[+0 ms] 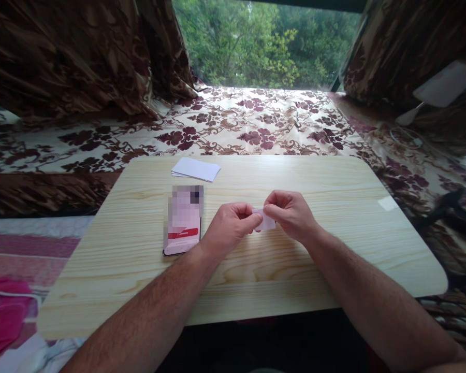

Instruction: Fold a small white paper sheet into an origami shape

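Note:
Between my two hands is a small piece of white paper point(267, 223), held above the middle of the wooden table. My left hand point(233, 223) pinches its left side between thumb and fingers. At its upper right edge, the thumb and fingers of my right hand point(291, 212) close on the paper. Part of the paper is hidden behind my fingers. Left of my left hand lies a phone point(183, 223) with its lit screen facing up, partly pixelated. A small stack of white paper sheets point(196, 169) rests behind the phone.
The light wooden table point(353, 259) has rounded corners. A small white scrap point(387, 203) sits near its right edge. Beyond is a floral-covered ledge point(256, 119) under a window, with a white lamp point(446, 85) at right. Pink cloth point(8, 311) lies at lower left.

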Motion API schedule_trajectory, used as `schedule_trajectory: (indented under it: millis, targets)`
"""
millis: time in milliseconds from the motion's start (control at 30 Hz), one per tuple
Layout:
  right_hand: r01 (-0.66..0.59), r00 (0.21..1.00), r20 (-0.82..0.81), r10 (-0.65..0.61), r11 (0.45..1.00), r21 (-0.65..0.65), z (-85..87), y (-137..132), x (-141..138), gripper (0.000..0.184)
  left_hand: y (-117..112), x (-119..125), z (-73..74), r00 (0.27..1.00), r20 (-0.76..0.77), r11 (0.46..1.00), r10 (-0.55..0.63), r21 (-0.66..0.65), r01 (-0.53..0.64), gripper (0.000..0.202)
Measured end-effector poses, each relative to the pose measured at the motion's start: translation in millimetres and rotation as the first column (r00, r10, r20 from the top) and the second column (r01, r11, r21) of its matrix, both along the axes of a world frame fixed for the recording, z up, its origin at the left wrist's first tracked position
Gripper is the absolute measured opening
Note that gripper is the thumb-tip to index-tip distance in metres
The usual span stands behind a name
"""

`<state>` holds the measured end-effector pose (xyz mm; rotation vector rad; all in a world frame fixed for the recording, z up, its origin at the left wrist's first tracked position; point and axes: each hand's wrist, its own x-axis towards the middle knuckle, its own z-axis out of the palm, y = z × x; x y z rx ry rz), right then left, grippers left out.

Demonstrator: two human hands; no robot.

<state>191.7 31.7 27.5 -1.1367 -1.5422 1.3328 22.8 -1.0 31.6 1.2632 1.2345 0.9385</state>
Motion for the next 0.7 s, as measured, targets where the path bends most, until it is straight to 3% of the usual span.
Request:
schedule_trajectory:
  millis: [500, 600, 700]
  targets:
    - [0.057, 0.998, -0.032, -0.059, 0.997, -0.042, 9.5, 8.9, 7.7, 0.008, -2.4, -0.4, 0.4, 0.992, -0.06, 0.993, -0.114, 0.029, 0.116, 0.025]
    - [0.035, 0.999, -0.011, -0.036, 0.999, -0.027, 8.7, 9.2, 8.7, 0.009, -3.7, 0.8, -0.6, 0.992, -0.054, 0.992, -0.118, 0.042, 0.12, 0.025]
    - [-0.054, 0.999, -0.004, 0.054, 0.997, -0.045, 6.8, 8.9, 9.9, 0.01, -4.7, 3.0, -1.5, 0.998, 0.015, 0.998, -0.054, 0.04, 0.054, 0.02]
